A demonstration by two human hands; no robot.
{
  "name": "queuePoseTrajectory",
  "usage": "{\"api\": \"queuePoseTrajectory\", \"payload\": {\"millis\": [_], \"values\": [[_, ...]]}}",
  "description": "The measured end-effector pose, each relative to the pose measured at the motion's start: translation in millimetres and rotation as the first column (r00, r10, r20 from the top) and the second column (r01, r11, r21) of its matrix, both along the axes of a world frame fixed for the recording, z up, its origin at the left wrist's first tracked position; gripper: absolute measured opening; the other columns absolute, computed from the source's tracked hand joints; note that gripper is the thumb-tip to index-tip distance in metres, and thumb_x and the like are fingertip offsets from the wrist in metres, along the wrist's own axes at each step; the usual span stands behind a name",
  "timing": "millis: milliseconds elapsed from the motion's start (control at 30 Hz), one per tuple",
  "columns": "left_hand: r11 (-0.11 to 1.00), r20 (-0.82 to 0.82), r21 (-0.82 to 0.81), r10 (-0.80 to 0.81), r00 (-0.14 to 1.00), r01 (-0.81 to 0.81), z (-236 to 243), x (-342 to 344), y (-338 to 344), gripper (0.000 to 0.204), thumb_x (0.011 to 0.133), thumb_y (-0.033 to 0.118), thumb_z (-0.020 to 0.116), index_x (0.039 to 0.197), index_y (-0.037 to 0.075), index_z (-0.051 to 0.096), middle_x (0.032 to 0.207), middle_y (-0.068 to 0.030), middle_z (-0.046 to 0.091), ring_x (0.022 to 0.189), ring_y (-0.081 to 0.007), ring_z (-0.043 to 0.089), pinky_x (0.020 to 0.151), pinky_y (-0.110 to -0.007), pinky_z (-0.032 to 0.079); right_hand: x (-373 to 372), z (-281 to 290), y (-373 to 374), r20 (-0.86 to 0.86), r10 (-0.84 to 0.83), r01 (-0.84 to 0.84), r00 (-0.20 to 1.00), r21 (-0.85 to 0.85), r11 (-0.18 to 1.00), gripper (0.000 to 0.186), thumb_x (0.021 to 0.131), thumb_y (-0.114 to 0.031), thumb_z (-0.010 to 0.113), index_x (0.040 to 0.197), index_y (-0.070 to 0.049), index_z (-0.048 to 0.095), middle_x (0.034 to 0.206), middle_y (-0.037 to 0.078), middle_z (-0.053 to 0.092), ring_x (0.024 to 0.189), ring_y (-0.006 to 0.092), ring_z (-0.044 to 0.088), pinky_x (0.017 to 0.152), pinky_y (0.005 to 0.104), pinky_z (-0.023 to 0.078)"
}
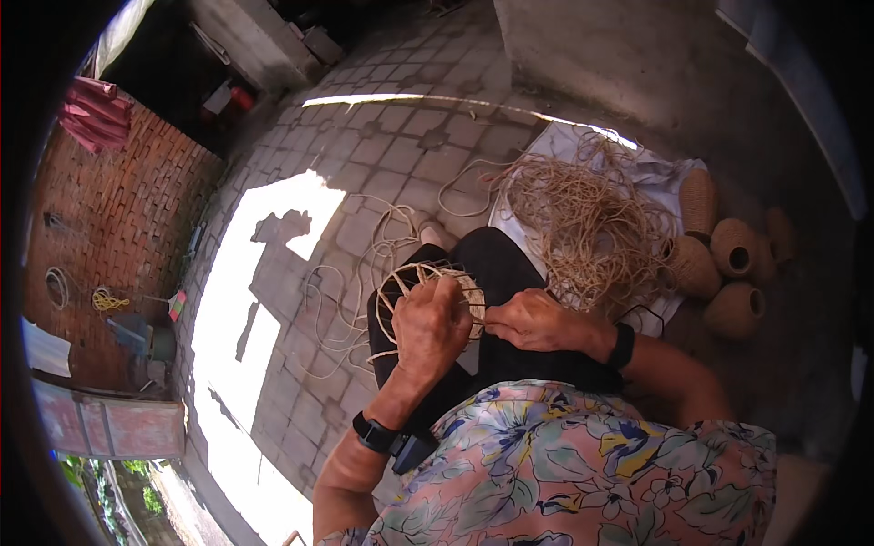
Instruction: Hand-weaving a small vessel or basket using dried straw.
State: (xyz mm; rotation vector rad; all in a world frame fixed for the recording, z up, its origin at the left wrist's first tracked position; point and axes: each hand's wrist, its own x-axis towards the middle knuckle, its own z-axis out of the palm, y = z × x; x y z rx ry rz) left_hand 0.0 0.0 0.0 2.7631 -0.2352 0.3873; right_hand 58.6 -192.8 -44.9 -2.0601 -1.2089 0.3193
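On my lap, over dark trousers, rests a partly woven basket [474, 297] with thin dark ribs and pale cord. My left hand [428, 326] is closed over its near left side, with the fingers curled down and their tips hidden. Close by on the right, my right hand [532, 320] is closed in a pinch at the basket's right edge. Whether a single strand lies in that pinch is too small to tell. Loops of loose cord [350, 338] trail from the basket's left side over the paving.
A big tangle of cord [583, 214] lies on a white sheet [657, 185] to the far right. Several finished woven vessels [734, 310] stand beside it. Sunlit paving [228, 337] and a brick wall [137, 191] are on the left; a concrete wall [619, 64] rises behind.
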Motion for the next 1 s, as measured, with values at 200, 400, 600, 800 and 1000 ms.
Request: {"api": "queuePoseTrajectory", "payload": {"millis": [200,400,600,800,1000], "values": [[0.960,-0.266,-0.232,-0.216,0.939,0.155,43.3,19.5,40.2,0.038,0.083,0.000,0.057,0.120,0.007,0.055,0.078,-0.0151,0.068,0.075,-0.0361,0.068,0.068,-0.043,0.052,-7.6,4.3,43.4,0.002,-0.128,0.126,0.992,0.112,0.986,0.017,0.090,-0.019,0.060,0.087,-0.003,0.063,0.064,0.019,0.064,0.063,0.0385,0.065,0.062,0.0477,0.054],[0.934,-0.429,-0.029,-0.332,0.840,0.355,44.5,41.1,42.5,0.046,0.082,0.002,0.062,0.127,0.009,0.054,0.077,-0.0170,0.068,0.076,-0.0370,0.068,0.068,-0.045,0.052,-4.9,-1.7,55.4,0.113,-0.246,0.216,0.963,0.230,0.949,0.014,0.088,-0.018,0.061,0.084,-0.004,0.059,0.060,0.017,0.061,0.062,0.0388,0.065,0.061,0.0483,0.054],[0.945,-0.368,-0.204,-0.315,0.875,0.255,32.0,41.5,48.2,0.049,0.079,0.004,0.067,0.125,0.011,0.053,0.070,-0.0183,0.063,0.071,-0.0374,0.065,0.066,-0.042,0.052,5.2,19.1,45.5,0.087,-0.276,0.250,0.957,0.232,0.940,0.011,0.084,-0.015,0.063,0.086,-0.005,0.059,0.078,0.015,0.066,0.075,0.0353,0.067,0.067,0.0452,0.054],[0.528,-0.301,-0.833,-0.175,0.937,-0.169,17.0,9.1,39.4,0.033,0.090,0.005,0.061,0.122,0.013,0.055,0.082,-0.0002,0.060,0.065,-0.0082,0.055,0.055,-0.026,0.045,30.4,19.8,62.9,-0.235,-0.281,0.350,0.931,0.345,0.871,0.012,0.083,-0.016,0.065,0.089,-0.006,0.061,0.074,0.010,0.063,0.069,0.0296,0.064,0.063,0.0395,0.049],[-0.007,-0.328,-0.931,-0.419,0.847,-0.364,27.5,-9.1,48.7,0.019,0.097,0.011,0.058,0.116,0.007,0.059,0.084,0.0027,0.056,0.066,-0.0039,0.047,0.058,-0.017,0.039,33.1,21.6,78.0,-0.281,-0.210,0.284,0.937,0.258,0.923,0.012,0.083,-0.014,0.064,0.090,-0.007,0.057,0.073,0.010,0.063,0.068,0.0295,0.064,0.063,0.0396,0.049]]}}
